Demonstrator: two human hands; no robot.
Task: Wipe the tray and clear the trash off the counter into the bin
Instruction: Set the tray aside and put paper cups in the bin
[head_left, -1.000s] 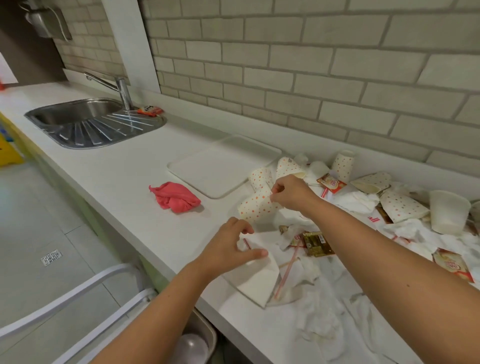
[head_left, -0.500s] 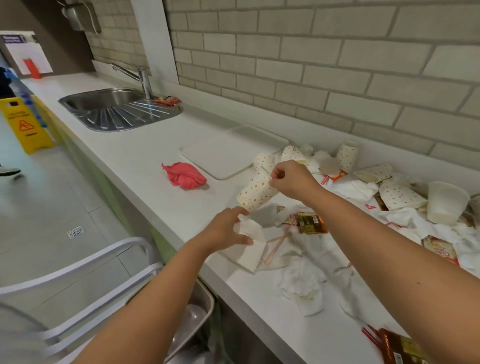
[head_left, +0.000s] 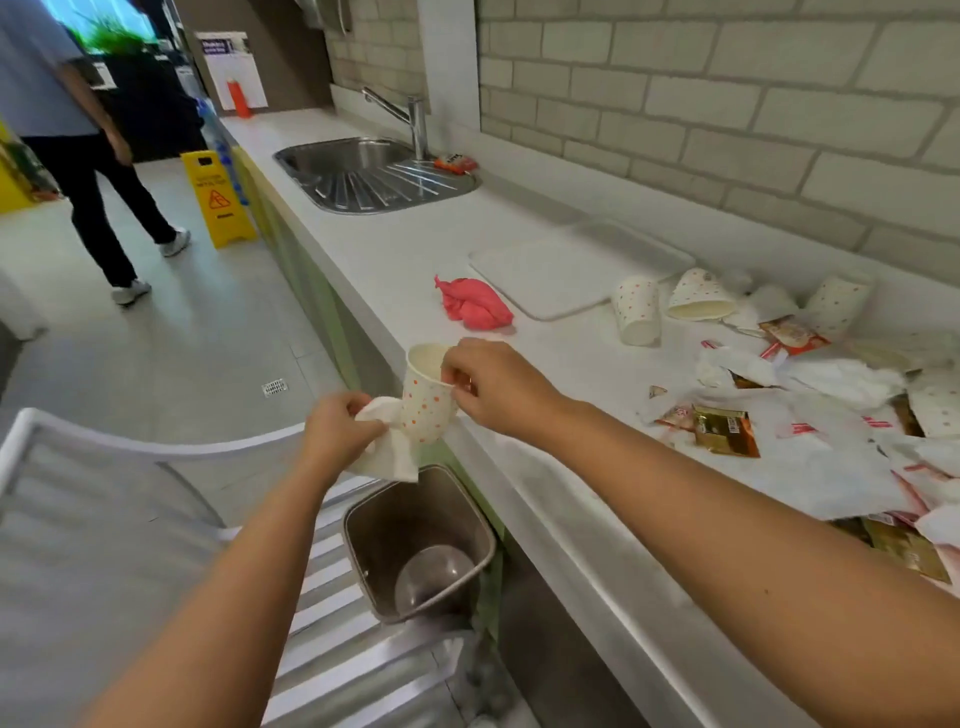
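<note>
My right hand (head_left: 491, 387) pinches the rim of a dotted paper cup (head_left: 425, 402), held past the counter's front edge. My left hand (head_left: 337, 434) grips a white napkin (head_left: 389, 449) just beside the cup. Both hang above the metal bin (head_left: 470, 525) on the floor, which has a clear lid or cup at its bottom. The white tray (head_left: 566, 267) lies on the counter near the wall. A pink cloth (head_left: 475, 304) sits crumpled at the tray's front left corner. Cups, napkins and sachets (head_left: 779, 395) litter the counter to the right.
A steel sink (head_left: 358, 166) with a tap is set into the counter's far end. A white slatted chair (head_left: 156, 519) stands below my arms, next to the bin. A person (head_left: 67, 130) walks on the floor at the left, near a yellow wet-floor sign (head_left: 215, 200).
Both hands have lifted the cup and the napkin off the counter and carried them left, past the edge and over the bin. The view has swung left and down.
</note>
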